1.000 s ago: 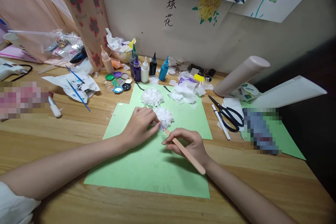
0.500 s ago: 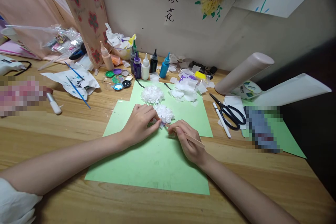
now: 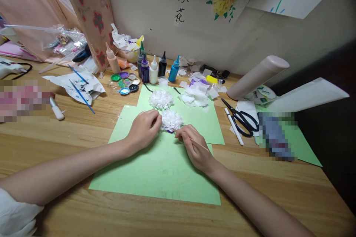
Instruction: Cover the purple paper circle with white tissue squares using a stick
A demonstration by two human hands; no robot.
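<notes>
Two fluffy white paper flowers lie on green paper, an upper flower (image 3: 161,99) and a lower flower (image 3: 172,119) with a bit of purple at its bottom edge. My left hand (image 3: 146,127) rests at the left side of the lower one, fingers curled in and thumb pressed to them; whether anything is between them is hidden. Held like a pen in my right hand (image 3: 196,144) is a flat wooden craft stick (image 3: 200,146), its tip at the flower's lower edge. Beneath both hands is a green sheet (image 3: 158,174).
Behind the flowers stand several paint bottles (image 3: 153,71) beside a paint palette (image 3: 125,83). Loose white paper pieces (image 3: 196,96) lie to their right. Black scissors (image 3: 244,120) and a white pen (image 3: 234,126) are further right. Blue brushes (image 3: 82,96) rest on a stained tissue at left.
My left fingers have drawn back left from the lower flower's bottom edge and curled in. The craft stick stays in my right hand, its tip now at the purple bit.
</notes>
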